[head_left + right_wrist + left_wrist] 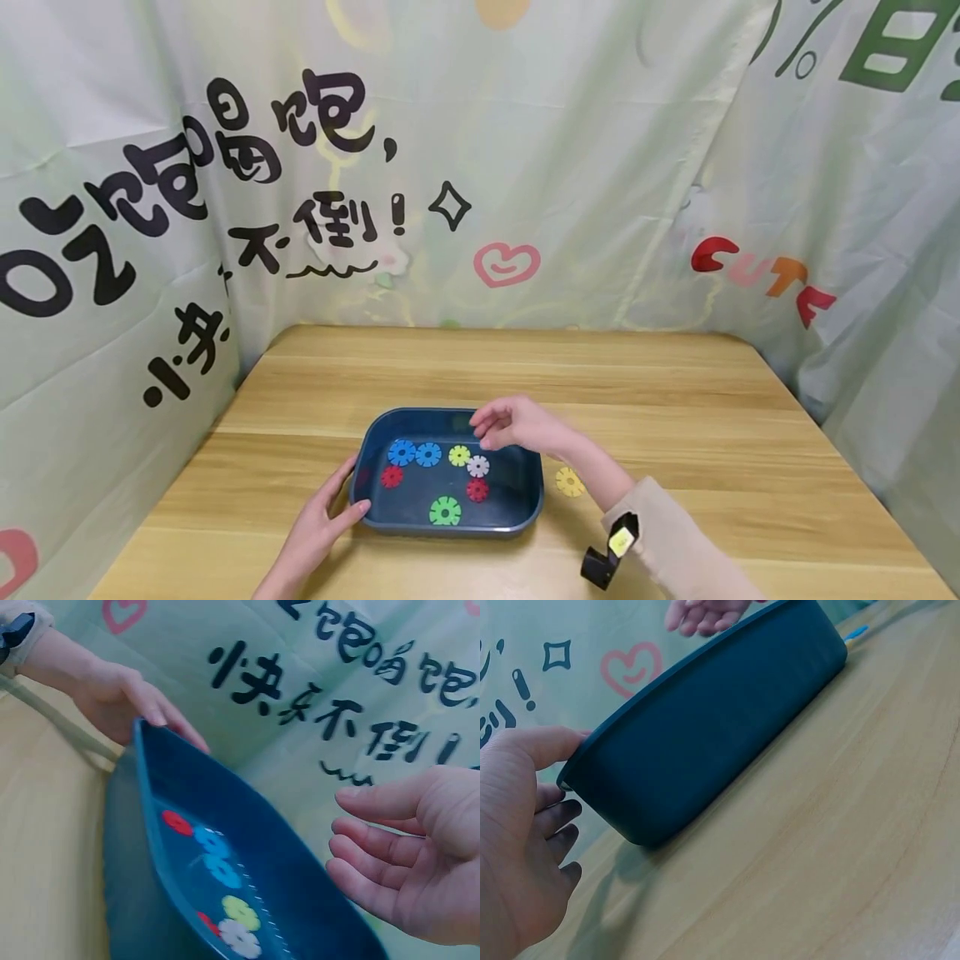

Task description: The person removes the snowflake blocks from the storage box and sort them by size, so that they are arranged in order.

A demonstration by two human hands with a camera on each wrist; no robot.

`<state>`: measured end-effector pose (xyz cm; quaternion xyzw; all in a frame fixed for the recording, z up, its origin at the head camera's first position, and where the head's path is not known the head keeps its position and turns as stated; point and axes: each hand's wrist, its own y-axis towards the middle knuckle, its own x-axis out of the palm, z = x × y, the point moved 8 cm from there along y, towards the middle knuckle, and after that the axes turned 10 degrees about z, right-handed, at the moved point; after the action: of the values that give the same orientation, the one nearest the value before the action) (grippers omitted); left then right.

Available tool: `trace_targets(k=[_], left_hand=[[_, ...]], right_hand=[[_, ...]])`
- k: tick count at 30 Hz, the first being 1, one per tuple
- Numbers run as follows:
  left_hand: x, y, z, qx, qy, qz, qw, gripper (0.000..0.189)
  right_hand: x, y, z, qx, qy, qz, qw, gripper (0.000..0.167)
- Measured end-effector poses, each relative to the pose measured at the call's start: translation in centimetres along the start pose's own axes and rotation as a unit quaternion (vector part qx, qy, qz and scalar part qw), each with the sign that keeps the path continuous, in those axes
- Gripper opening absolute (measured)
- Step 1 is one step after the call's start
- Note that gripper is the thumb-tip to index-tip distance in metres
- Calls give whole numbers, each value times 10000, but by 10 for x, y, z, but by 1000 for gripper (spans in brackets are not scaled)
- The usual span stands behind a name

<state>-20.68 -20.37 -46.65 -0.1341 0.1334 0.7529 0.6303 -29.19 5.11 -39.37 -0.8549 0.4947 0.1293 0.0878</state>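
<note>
A dark blue plastic tray stands on the table with several notched plastic discs lying flat inside. Among them are two blue discs, two red discs, a small yellow disc, a white disc and a green disc. My left hand grips the tray's left end, thumb over the rim and fingers along the outer wall. Over the tray's back right part hovers my right hand, its fingers loosely bent with nothing between them.
Right of the tray, a larger yellow disc lies on the wooden table. A blue piece shows beyond the tray in the left wrist view. Printed curtains hang behind the table and along both sides.
</note>
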Motion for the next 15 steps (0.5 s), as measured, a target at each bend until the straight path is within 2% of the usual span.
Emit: trace_targets(k=[5,9,15], left_hand=[[0,0,-2,-23,-30,-1,10000,68],[-2,0,-1,120,-56,62,9999,67],[-1,0,2,275,-110,49,9995,66]], right_hand=[[31,11,1,-181,-214,-440,9986,26],[55,16,6,-239,-510,-852,9948,26],[80,18,24,-57,-919,-1358,9864,27]])
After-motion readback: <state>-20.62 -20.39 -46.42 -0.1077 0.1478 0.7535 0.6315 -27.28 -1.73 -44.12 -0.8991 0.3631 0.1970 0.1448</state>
